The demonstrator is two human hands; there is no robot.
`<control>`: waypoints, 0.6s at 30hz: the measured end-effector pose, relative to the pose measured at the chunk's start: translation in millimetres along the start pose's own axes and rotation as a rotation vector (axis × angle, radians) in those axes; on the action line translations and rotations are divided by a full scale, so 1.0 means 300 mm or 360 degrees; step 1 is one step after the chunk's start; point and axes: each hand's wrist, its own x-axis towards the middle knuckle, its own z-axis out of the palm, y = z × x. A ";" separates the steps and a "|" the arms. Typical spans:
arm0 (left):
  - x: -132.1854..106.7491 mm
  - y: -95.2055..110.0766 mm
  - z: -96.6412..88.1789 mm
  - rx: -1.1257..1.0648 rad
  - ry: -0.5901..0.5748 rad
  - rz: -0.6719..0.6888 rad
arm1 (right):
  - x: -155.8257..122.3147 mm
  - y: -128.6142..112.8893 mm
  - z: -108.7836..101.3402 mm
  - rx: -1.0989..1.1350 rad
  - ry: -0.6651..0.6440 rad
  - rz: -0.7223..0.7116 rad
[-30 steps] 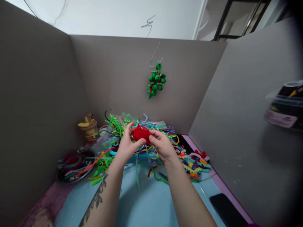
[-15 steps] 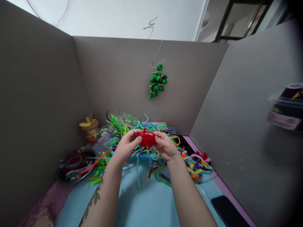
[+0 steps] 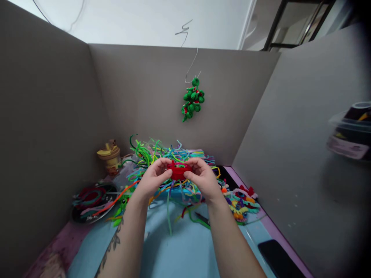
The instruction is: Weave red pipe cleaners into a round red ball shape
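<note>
Raised above the tabletop is a small red rounded piece [image 3: 177, 172], seemingly formed from pipe cleaners, with a pink strip along its top. My left hand [image 3: 155, 178] pinches its left end between thumb and fingers. At the other end, the thumb of my right hand [image 3: 204, 178] presses the front while the fingers curl behind. Behind and below both hands spreads a tangled pile of colourful pipe cleaners [image 3: 145, 152]. Scissors [image 3: 202, 218] lie on the blue tabletop [image 3: 179, 247] below my right hand.
Left stands a dark round tray [image 3: 84, 218] of coiled strips beside a green figure [image 3: 123, 206]. Finished-looking fuzzy pieces [image 3: 240, 204] lie right, a phone [image 3: 279, 256] nearer. Green ornaments [image 3: 193, 100] hang from a wire. Grey panels [image 3: 139, 85] enclose the table.
My right thumb has moved left onto the front of the red piece, and its fingers now curl behind. The piece has tilted slightly. My left hand keeps its pinch.
</note>
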 end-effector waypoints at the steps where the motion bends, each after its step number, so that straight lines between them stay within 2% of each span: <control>1: 0.000 -0.001 0.000 -0.0002 -0.0005 -0.0003 | -0.003 -0.007 0.002 -0.0029 0.0006 -0.0002; 12: -0.003 -0.001 0.026 0.0043 0.0078 0.0025 | -0.005 -0.024 0.005 -0.0024 0.0141 -0.0017; 18: -0.002 -0.009 0.027 0.0045 0.0071 0.0043 | -0.004 -0.019 -0.003 -0.0013 0.0131 -0.0074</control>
